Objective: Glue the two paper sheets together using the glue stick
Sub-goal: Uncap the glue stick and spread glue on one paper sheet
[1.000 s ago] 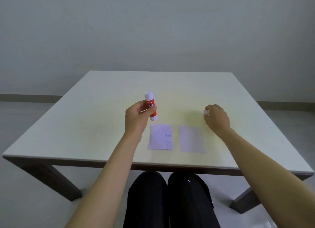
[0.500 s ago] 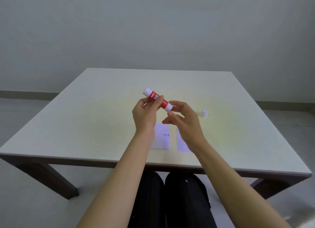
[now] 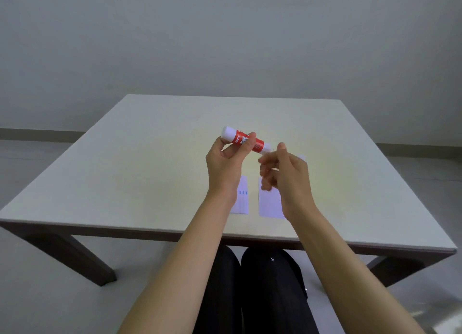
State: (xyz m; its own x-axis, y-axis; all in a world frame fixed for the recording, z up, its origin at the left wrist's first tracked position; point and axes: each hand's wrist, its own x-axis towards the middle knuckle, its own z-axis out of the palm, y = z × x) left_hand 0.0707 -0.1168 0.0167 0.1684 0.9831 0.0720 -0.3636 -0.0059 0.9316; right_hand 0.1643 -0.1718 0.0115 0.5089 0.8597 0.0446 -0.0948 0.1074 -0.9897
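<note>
one glue stick (image 3: 246, 140), two paper sheets (image 3: 242, 200) (image 3: 270, 203), one cap (image 3: 302, 157), one table (image 3: 125, 171), two hands (image 3: 226, 162) (image 3: 287, 176).

The left hand (image 3: 226, 162) is covering part of the left sheet (image 3: 242, 198); the right hand (image 3: 287, 176) is blurring at its fingers (image 3: 267, 162), hiding the stick's (image 3: 246, 140) right end and most of the cap (image 3: 302, 157).

The left hand (image 3: 225, 163) grips a red-and-white plastic glue stick (image 3: 246, 140) tilted above the pale counter (image 3: 125, 173); the right hand (image 3: 287, 178) pinches its lower end.
</note>
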